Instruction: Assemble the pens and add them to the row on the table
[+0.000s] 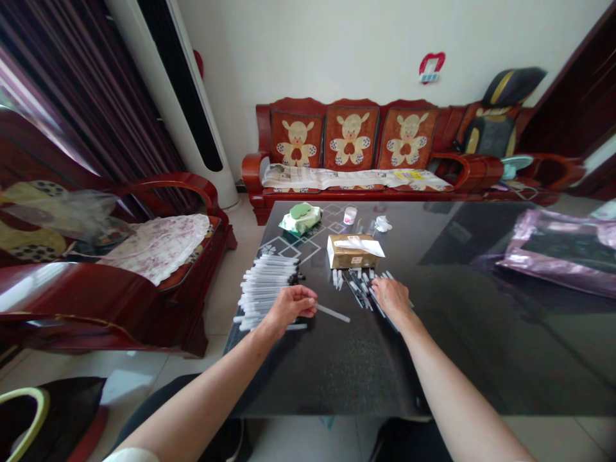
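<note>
I'm looking down at a broad black glass desk (481, 333): the right half and the near middle are open room, and its left edge runs close beside a red wooden armchair (158, 256) with only a narrow strip of floor between. Far across stands a red sofa (356, 154). On the far right of the desk lies a pink plastic bag (558, 250), well apart from my hands.

Next down in size, a stack of white pens (264, 292) sits at the left edge, long axes running left to right, dark tips toward the middle. A brown tissue box (353, 251) stands far of the hands, a green wipes pack (301, 218) farther left.

My left hand (291, 307) is curled, fingers (308, 296) pinched on a single white pen (332, 313) just right of the stack; it lies near flat, its free end pointing right and slightly near. My right hand (392, 296) rests palm down, fingers spread over a scatter of loose pen parts (359, 282), mostly lying near to far; I can't tell whether it grips any.
</note>
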A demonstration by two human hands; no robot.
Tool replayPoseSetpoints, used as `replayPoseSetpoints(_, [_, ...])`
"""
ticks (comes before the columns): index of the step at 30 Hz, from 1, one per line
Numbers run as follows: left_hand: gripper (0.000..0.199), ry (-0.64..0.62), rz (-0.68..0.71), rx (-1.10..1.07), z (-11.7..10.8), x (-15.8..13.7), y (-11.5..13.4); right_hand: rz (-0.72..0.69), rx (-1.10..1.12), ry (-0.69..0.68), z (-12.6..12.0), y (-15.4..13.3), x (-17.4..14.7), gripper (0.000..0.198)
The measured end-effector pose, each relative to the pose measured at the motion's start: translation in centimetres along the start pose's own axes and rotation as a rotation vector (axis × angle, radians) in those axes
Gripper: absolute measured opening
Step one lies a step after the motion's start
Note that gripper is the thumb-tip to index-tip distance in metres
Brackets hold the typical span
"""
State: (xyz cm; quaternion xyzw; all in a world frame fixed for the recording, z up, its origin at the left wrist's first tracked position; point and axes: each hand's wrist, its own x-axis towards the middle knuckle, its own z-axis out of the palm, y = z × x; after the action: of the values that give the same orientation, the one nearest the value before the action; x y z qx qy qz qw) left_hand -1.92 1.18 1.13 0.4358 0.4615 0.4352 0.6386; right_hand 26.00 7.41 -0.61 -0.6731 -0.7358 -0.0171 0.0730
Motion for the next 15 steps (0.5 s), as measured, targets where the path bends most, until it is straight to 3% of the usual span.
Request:
replayPoseSetpoints(3, [0.035, 0.023, 0.012, -0.009, 0.1, 0.0, 0.2, 0.067, 0.209, 0.079, -0.6, -0.3, 0.1, 0.019])
replayPoseSetpoints(6, [0.034, 0.037, 0.020, -0.035, 0.1, -0.1, 0.5, 0.117, 0.705, 0.102, -2.2, -0.9, -0.4, 0.019])
replayPoseSetpoints(10, [0.033, 0.035, 0.029, -0.060, 0.2, -0.2, 1.0, 0.198, 1.361, -0.013, -5.0, -2.0, -2.1, 0.024])
replayPoseSetpoints(15, [0.034, 0.044, 0.027, -0.074, 0.2, -0.3, 1.2, 0.233, 1.640, -0.168, -6.0, -3.6, -4.2, 0.023])
